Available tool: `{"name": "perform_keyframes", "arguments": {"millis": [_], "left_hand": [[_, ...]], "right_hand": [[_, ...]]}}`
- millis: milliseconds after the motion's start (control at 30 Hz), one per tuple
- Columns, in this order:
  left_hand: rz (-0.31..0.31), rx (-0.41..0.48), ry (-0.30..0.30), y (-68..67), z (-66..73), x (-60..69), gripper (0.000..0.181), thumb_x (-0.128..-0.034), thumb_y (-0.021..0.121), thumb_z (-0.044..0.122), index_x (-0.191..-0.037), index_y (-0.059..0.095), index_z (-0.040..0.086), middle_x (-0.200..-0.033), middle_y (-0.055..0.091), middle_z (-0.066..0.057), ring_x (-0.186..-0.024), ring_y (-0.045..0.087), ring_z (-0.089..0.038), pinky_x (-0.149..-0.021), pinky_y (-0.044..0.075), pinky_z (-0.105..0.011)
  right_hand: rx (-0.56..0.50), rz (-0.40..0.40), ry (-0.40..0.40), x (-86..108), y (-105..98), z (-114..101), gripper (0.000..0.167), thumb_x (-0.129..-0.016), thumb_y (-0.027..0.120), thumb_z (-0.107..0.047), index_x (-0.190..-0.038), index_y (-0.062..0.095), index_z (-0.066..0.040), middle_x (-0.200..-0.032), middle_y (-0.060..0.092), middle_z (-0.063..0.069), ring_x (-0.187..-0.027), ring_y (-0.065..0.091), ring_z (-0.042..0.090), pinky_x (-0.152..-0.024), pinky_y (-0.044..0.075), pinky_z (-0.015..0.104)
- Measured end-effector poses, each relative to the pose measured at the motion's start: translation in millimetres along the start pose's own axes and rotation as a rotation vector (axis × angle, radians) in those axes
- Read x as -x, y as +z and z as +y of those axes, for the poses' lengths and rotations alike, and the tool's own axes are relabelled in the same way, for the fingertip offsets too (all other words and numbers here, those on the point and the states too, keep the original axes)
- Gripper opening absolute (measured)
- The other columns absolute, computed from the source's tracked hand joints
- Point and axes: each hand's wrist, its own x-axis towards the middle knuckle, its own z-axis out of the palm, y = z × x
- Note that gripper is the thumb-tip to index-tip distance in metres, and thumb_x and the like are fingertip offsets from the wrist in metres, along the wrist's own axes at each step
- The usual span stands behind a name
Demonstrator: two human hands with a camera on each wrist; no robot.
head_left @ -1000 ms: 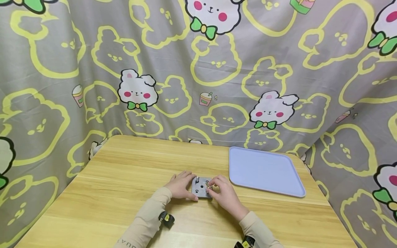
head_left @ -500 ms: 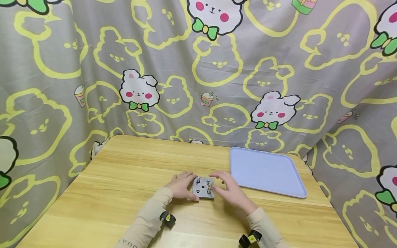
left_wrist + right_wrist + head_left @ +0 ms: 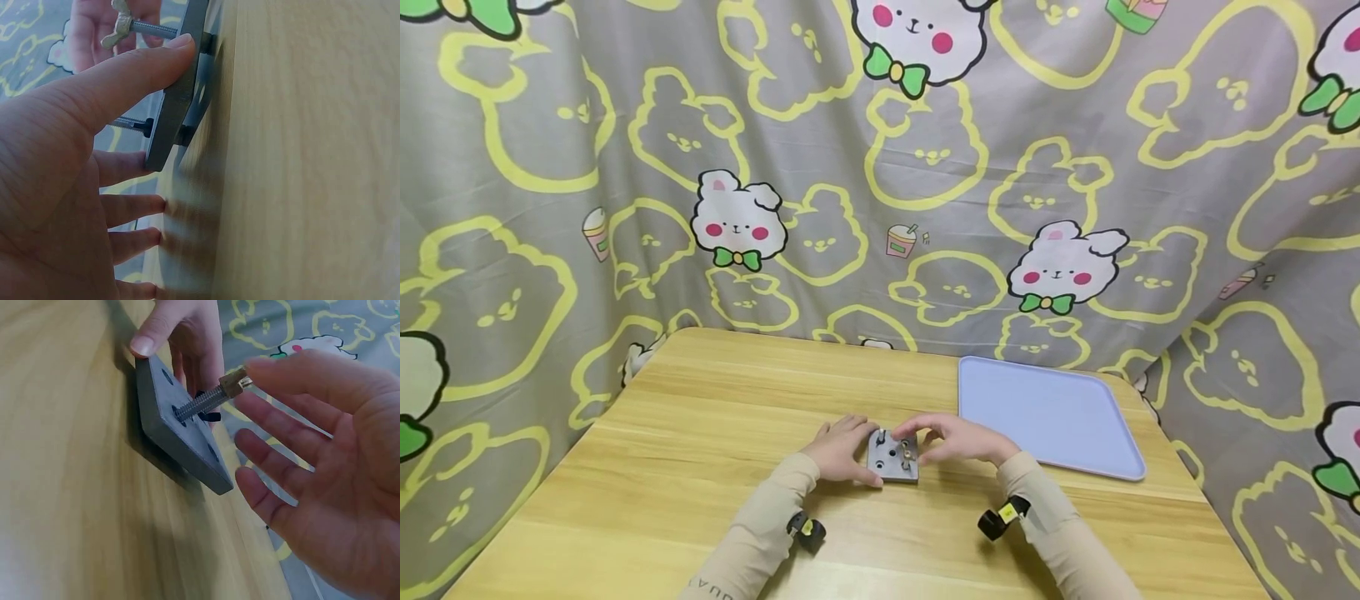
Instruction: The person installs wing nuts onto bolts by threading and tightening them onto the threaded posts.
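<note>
A grey square metal plate with drilled holes stands slightly raised off the table. My left hand grips it at the left, thumb on the near edge and index finger at the far side. From its right part rises a threaded bolt topped by a brass-coloured wing nut. A second bolt, with a black nut at its base, is at the far left corner. Around the wing nut my right hand has its fingers spread and loosely bent; whether a fingertip touches the nut, I cannot tell.
A shallow lavender tray lies at the back right of the wooden table. Behind the table hangs a grey curtain with cartoon bears. Each wrist bears a black strap.
My right hand let go of the wing nut and opened its fingers. It then turned at the wrist, the fingers now reaching over the plate. My left hand stays in place.
</note>
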Motion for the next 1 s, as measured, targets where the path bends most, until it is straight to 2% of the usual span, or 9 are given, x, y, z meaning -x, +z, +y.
{"name": "perform_keyframes", "arguments": {"millis": [167, 367, 533, 700, 867, 1000], "left_hand": [[0.000, -0.006, 0.003, 0.5, -0.3, 0.4, 0.095, -0.0692, 0.080, 0.055, -0.145, 0.043, 0.010, -0.153, 0.039, -0.019, -0.144, 0.030, -0.040, -0.113, 0.019, -0.071], [0.002, -0.009, 0.003, 0.7, -0.2, 0.3, 0.095, -0.0688, 0.080, 0.056, -0.145, 0.044, 0.011, -0.152, 0.040, -0.018, -0.144, 0.031, -0.040, -0.113, 0.020, -0.071], [0.003, -0.010, -0.002, -0.1, 0.5, -0.3, 0.095, -0.0685, 0.080, 0.056, -0.144, 0.044, 0.011, -0.152, 0.040, -0.018, -0.144, 0.031, -0.040, -0.113, 0.020, -0.071], [0.003, -0.009, -0.002, 0.3, 0.6, -0.7, 0.095, -0.0684, 0.080, 0.055, -0.144, 0.044, 0.011, -0.153, 0.039, -0.018, -0.145, 0.030, -0.040, -0.113, 0.020, -0.071], [0.002, -0.006, -0.004, 0.9, -0.4, -1.3, 0.096, -0.0684, 0.080, 0.056, -0.145, 0.043, 0.011, -0.153, 0.039, -0.018, -0.145, 0.029, -0.040, -0.114, 0.019, -0.071], [0.000, -0.008, -0.007, 1.3, -1.0, -2.0, 0.096, -0.0683, 0.079, 0.057, -0.145, 0.043, 0.012, -0.153, 0.038, -0.018, -0.145, 0.029, -0.040, -0.114, 0.019, -0.070]], "right_hand": [[-0.030, -0.081, 0.026, -8.9, -4, 1, 0.051, -0.085, 0.072, -0.013, -0.133, 0.057, -0.012, -0.137, 0.058, 0.005, -0.122, 0.052, 0.019, -0.101, 0.047, 0.047], [-0.072, -0.130, 0.032, -13.1, -7, -1, 0.050, -0.082, 0.071, -0.008, -0.131, 0.059, -0.010, -0.137, 0.057, 0.008, -0.117, 0.051, 0.016, -0.098, 0.045, 0.048], [-0.087, -0.145, -0.009, -16.0, -7, 3, 0.041, -0.082, 0.070, -0.006, -0.122, 0.063, -0.006, -0.136, 0.057, 0.011, -0.117, 0.052, 0.013, -0.097, 0.046, 0.045], [-0.076, -0.146, -0.035, -16.9, -5, 5, 0.032, -0.083, 0.070, -0.006, -0.115, 0.067, -0.007, -0.136, 0.058, 0.012, -0.118, 0.053, 0.010, -0.095, 0.048, 0.039], [-0.057, -0.132, -0.041, -16.2, -5, 4, 0.031, -0.083, 0.070, -0.007, -0.114, 0.067, -0.006, -0.136, 0.058, 0.013, -0.117, 0.053, 0.010, -0.094, 0.049, 0.044], [-0.040, -0.111, -0.042, -15.6, -5, 2, 0.027, -0.083, 0.070, -0.008, -0.111, 0.068, -0.006, -0.133, 0.059, 0.014, -0.116, 0.054, 0.010, -0.092, 0.050, 0.040]]}}
